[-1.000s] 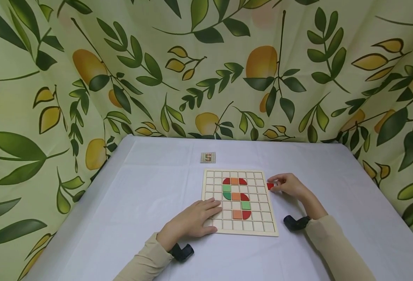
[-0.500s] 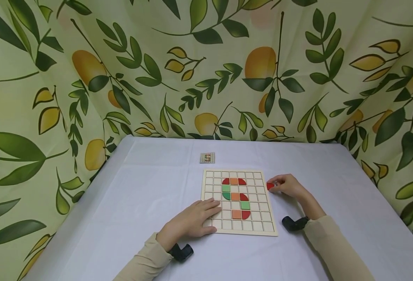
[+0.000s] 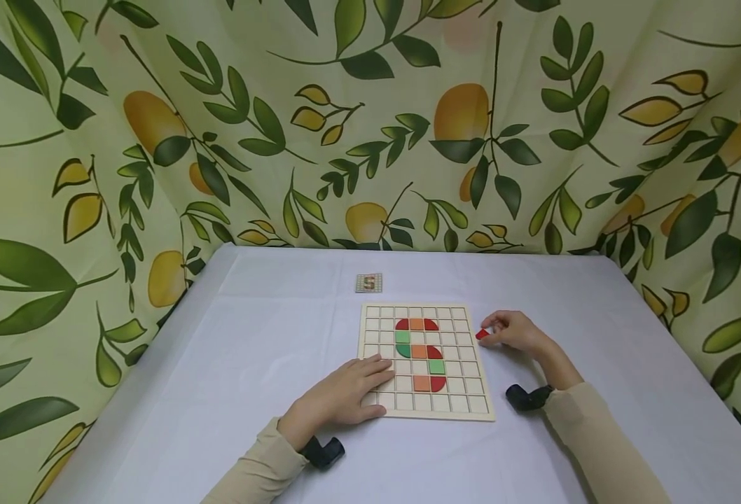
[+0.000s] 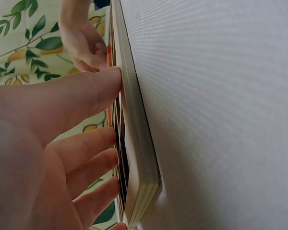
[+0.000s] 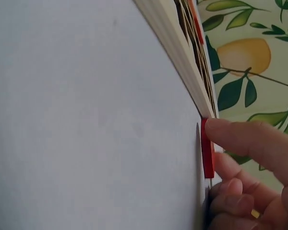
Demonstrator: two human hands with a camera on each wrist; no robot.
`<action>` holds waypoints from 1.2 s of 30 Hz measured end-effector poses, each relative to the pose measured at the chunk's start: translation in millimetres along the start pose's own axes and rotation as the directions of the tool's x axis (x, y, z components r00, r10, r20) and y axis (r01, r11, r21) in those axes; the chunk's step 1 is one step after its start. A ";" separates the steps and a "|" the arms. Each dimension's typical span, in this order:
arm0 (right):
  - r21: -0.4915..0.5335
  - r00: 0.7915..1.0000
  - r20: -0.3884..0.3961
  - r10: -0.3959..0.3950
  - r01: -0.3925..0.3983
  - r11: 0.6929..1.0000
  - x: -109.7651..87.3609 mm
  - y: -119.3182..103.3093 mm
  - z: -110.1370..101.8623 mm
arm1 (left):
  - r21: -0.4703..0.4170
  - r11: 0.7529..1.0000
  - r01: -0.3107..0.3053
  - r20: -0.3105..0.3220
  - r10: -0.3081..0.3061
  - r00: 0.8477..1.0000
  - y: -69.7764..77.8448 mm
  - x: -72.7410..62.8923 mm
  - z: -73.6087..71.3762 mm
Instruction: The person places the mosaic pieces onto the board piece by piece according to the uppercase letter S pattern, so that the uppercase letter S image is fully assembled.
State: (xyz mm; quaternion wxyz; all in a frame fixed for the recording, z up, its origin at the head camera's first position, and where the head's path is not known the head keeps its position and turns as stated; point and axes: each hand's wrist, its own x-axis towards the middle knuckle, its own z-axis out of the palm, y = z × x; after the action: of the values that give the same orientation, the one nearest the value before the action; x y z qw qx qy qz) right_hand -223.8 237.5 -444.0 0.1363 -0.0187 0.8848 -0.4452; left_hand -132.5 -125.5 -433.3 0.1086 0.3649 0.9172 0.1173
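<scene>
A wooden grid board (image 3: 471,402) lies on the white-covered table, with red, orange and green tiles set in an S-like curve. My left hand (image 3: 345,392) rests on its left edge with fingers spread; in the left wrist view the thumb (image 4: 86,93) touches the board's rim. Just off the board's right edge, my right hand (image 3: 515,330) pinches a red tile (image 3: 482,334) between thumb and fingers. Seen from the right wrist, the red tile (image 5: 208,148) stays close to the tabletop near the board's corner. Its far side is partly hidden by fingers.
A small card (image 3: 368,283) with a matching grid pattern lies behind the board. A leaf-and-fruit printed curtain (image 3: 370,126) surrounds the table (image 3: 269,336) at the back and sides. Black camera mounts (image 3: 528,397) sit on both wrists.
The red tile has turned between my right fingers, from a squared-up position to a slanted one. My left hand stays in place on the board. The head view has shifted slightly.
</scene>
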 end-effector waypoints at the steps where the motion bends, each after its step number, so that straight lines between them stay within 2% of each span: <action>1: 0.010 1.000 0.014 -0.008 0.008 1.000 0.4 1.3 -1.1 | 0.001 1.000 0.001 0.001 -0.001 1.000 -0.2 0.0 0.4; 6: 0.057 0.998 0.060 -0.034 0.030 0.998 1.3 5.9 -3.4 | 0.002 1.000 0.000 0.001 0.000 1.000 -0.2 0.0 1.0; 13: 0.054 0.997 0.054 -0.059 0.056 0.997 0.6 4.6 -2.4 | 0.001 1.000 0.002 0.001 -0.002 1.000 -0.9 -0.1 0.4; 21: 0.032 1.000 0.015 0.005 -0.005 0.999 -2.8 5.1 -2.8 | 0.005 1.000 -0.011 -0.002 0.011 1.000 -0.5 -0.3 0.4; 27: 0.012 1.000 0.000 -0.004 0.004 1.000 -6.3 5.7 -4.0 | 0.001 1.000 -0.004 0.010 0.004 1.000 -0.3 1.0 1.4; 36: 0.029 0.997 -0.074 0.017 -0.015 0.999 -17.2 -1.2 5.5 | 0.006 1.000 0.012 0.010 -0.012 1.000 -0.4 1.2 0.7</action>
State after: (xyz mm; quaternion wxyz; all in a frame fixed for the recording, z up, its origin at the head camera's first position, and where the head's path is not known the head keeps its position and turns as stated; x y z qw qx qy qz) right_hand -206.0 235.2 -442.3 0.1070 0.0068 0.8830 -0.4570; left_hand -133.4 -124.9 -434.2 0.1127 0.3605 0.9191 0.1121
